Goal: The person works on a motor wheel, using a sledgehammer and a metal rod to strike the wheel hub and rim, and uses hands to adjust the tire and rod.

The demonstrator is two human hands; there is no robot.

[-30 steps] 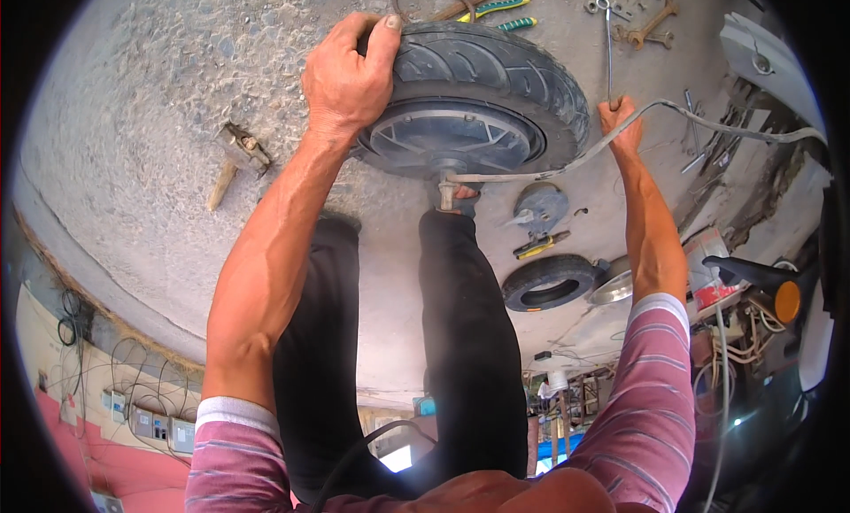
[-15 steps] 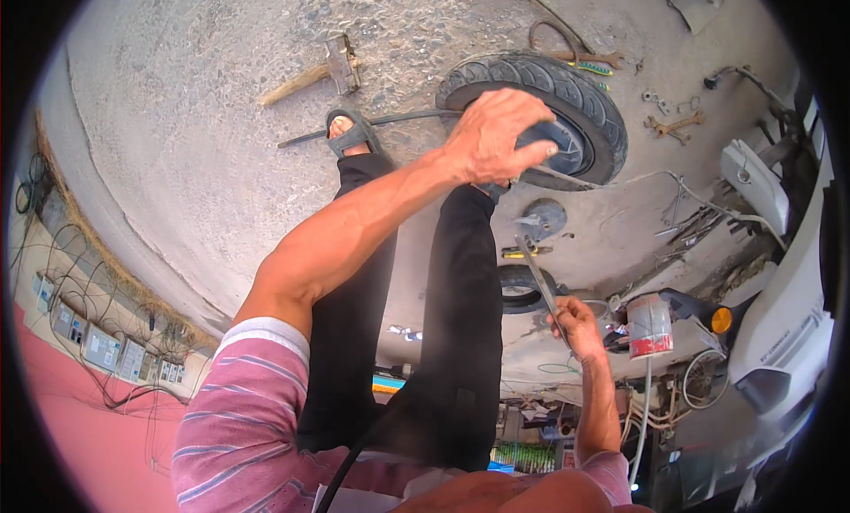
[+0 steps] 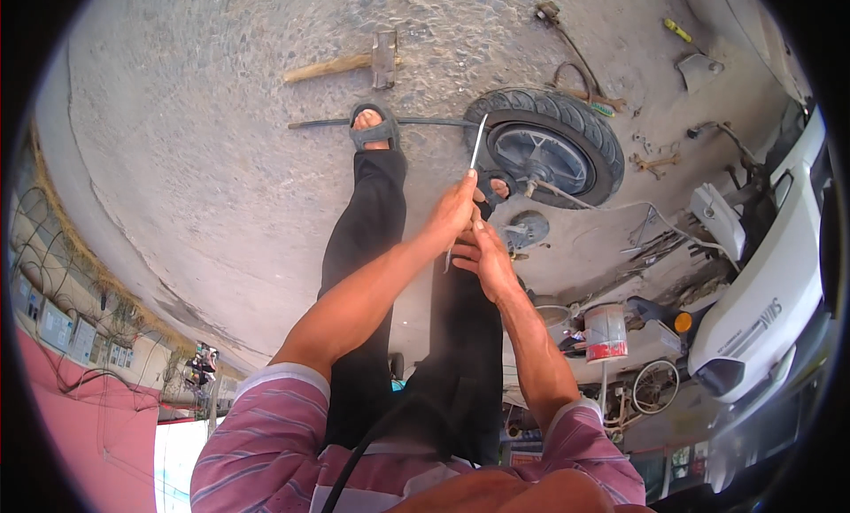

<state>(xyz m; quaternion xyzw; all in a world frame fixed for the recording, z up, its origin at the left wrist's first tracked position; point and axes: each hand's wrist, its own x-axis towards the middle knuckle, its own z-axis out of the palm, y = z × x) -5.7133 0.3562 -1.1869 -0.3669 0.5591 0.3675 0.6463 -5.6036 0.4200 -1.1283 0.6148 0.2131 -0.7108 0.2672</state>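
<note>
Both my hands meet over my right shin on a slim metal tire lever, its tip rising toward the wheel. My left hand is wrapped around its middle. Just below, my right hand touches the lower end with bent, slightly parted fingers; its palm side is partly hidden. Beyond them lies a scooter wheel, its black tire around a grey spoked rim. My right foot rests at its near edge. A long dark bar reaches to the tire's left side, with my left sandal over it.
A sledgehammer lies on the rough ground at far left. Wrenches and small parts lie right of the wheel. A round grey metal part sits nearer. A white scooter stands at right, beside a paint can.
My left hand has drawn back from above the wheel and closed on the tire lever. My right hand has brought the lever inward from the right. The view has shifted slightly.
</note>
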